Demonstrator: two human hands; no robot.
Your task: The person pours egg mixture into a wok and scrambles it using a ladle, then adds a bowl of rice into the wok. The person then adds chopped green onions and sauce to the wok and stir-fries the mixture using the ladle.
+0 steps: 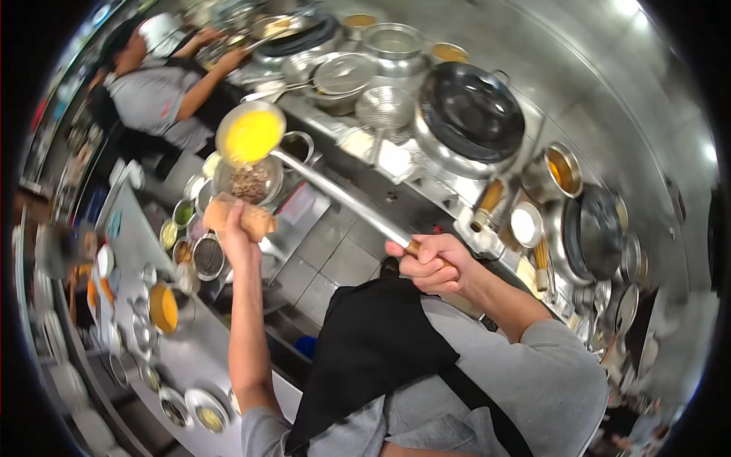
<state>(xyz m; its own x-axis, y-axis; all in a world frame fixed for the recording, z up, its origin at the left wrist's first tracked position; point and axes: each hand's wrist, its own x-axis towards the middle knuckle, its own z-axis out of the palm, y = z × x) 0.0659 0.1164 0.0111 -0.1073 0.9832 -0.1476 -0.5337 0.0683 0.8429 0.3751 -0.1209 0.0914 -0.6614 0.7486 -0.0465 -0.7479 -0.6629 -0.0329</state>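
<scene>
My right hand [435,265] is closed around the end of a long-handled ladle [335,194]. Its bowl, tilted toward me, holds bright yellow liquid [253,137] that looks like beaten egg. The ladle's bowl is above a metal bowl [276,177] with brown, crumbly food [250,183] in it; whether the two touch, I cannot tell. A folded peach-coloured cloth [257,221] is gripped in my left hand [239,234], just on the near side of that metal bowl.
Black woks [474,110] sit on the range along the right, with strainers [384,107] and pots [392,42] beyond. Containers of ingredients [207,256] line the left counter, near a pot of orange liquid [163,307]. A co-worker [156,95] stands at the upper left. Tiled floor [335,251] shows between counters.
</scene>
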